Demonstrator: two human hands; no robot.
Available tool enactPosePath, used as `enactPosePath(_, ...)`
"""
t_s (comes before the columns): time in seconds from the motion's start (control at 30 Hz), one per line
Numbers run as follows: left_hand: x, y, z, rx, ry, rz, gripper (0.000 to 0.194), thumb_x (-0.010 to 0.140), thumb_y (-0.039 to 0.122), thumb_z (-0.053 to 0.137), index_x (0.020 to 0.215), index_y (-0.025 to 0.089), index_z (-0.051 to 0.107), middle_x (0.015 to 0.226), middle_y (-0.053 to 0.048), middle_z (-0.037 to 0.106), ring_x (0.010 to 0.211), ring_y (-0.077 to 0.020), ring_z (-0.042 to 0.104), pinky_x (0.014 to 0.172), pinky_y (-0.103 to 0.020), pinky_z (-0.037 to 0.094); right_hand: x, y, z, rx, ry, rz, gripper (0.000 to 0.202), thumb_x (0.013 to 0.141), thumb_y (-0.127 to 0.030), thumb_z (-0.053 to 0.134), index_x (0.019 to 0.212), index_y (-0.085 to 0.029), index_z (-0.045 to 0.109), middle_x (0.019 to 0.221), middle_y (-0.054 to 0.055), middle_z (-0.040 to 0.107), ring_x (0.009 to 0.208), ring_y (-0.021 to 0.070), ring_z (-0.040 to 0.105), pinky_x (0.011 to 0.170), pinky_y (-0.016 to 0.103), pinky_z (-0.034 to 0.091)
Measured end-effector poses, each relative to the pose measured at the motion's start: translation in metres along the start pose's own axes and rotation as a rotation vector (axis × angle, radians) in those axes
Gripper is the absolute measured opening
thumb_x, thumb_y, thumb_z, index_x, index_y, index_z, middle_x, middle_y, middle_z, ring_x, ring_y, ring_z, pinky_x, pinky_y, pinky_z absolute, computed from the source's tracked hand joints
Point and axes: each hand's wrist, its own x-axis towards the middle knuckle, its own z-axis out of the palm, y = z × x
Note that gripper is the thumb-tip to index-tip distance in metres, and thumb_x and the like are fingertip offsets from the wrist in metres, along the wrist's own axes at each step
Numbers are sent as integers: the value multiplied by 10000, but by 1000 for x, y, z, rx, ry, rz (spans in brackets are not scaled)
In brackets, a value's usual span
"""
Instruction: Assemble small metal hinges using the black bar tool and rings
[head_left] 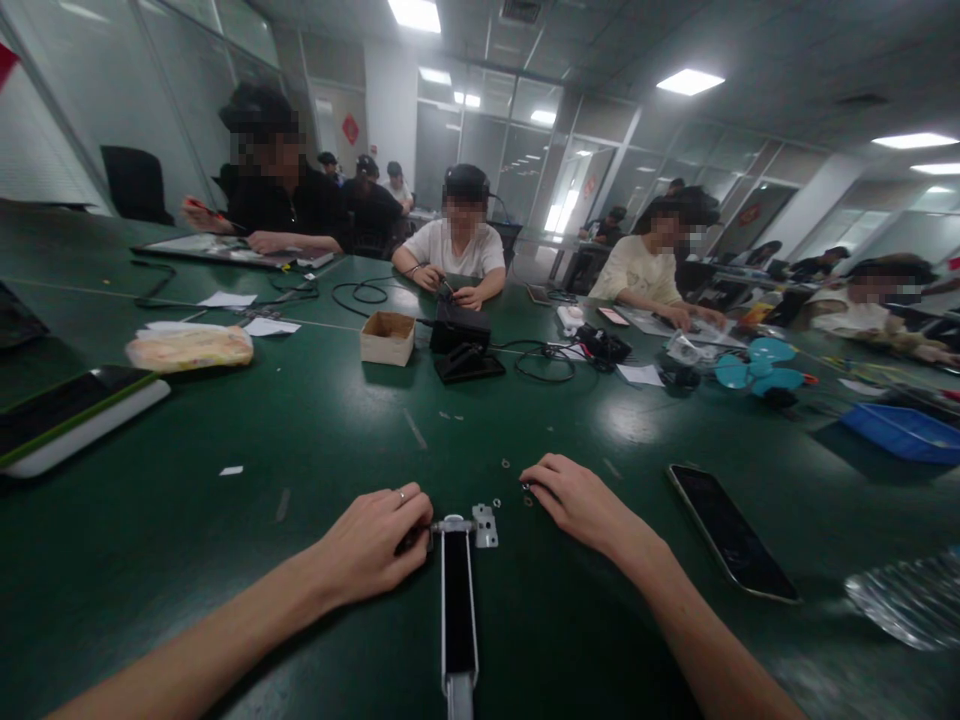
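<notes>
In front of me lies a long, narrow white-framed metal arm (pixel 460 610) with a dark middle. A cross shaft runs across its far end, and a silver plate with holes (pixel 486 527) sits at the shaft's right side. My left hand (pixel 379 540) is closed around the left end of that shaft, its fingers hiding what they grip. To the right of the plate, my right hand (pixel 581 500) rests on the table, fingertips pinched on a small shiny metal piece (pixel 526 487). Close to those fingertips lie a few small washers (pixel 496 503).
A phone (pixel 733 530) and a clear plastic bottle (pixel 911 597) lie to the right. Farther off are a small open box (pixel 388 339), a black device (pixel 461 335), cables, a blue tray (pixel 904 430) and a wrapped package (pixel 190 347). Several people sit around the green table (pixel 337 430).
</notes>
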Motion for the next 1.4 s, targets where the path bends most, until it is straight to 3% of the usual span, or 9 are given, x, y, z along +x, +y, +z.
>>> enactPosePath(0.2,1,-3,3,-10,39,17,143,885,223,410,917,176,541,839,-35,570,689,-167,553,617,-271,399,-1,-5,-1,-17,43,-26,248,936,-222,430,1095,-186,617,1041,82,593,927,188,574,841,356,473)
enactPosePath(0.37,0,0,-2,-6,34,5,153,870,235,426,913,171,558,832,-38,583,679,-165,553,613,-271,407,-2,-20,2,-13,111,-133,242,923,-185,448,1107,-179,606,1050,92,587,924,194,560,810,358,487)
enactPosePath(0.57,0,0,-8,-24,56,-13,165,860,246,426,916,168,561,854,-46,591,717,-173,564,646,-281,425,1,-34,10,-60,64,-248,249,894,-120,488,1099,-177,617,1000,86,594,893,198,536,766,352,480)
enactPosePath(0.8,0,-2,-11,-39,63,-21,188,875,250,405,913,158,564,866,-55,590,724,-170,559,655,-287,446,2,-28,7,-70,88,-218,191,916,-143,473,1006,-159,641,977,90,601,895,201,527,765,352,461)
enactPosePath(1.0,1,-4,-9,-43,87,-24,191,870,256,410,906,156,569,862,-60,591,727,-182,567,654,-304,452,0,-24,5,-39,88,-204,207,921,-154,471,1053,-175,628,1020,89,595,924,205,530,790,361,449)
enactPosePath(1.27,-2,-4,-11,-40,51,7,172,865,242,435,931,163,572,872,-55,595,742,-183,562,660,-294,438,-3,-6,-8,-73,191,-135,204,898,-148,502,1057,-170,627,979,87,603,914,210,535,805,368,442)
enactPosePath(1.4,-1,-1,-12,-25,10,17,161,853,226,456,950,170,571,893,-55,591,759,-187,545,668,-295,424,-6,-4,-10,-51,105,-82,197,912,-219,493,1046,-183,632,996,79,604,921,203,539,811,370,445)
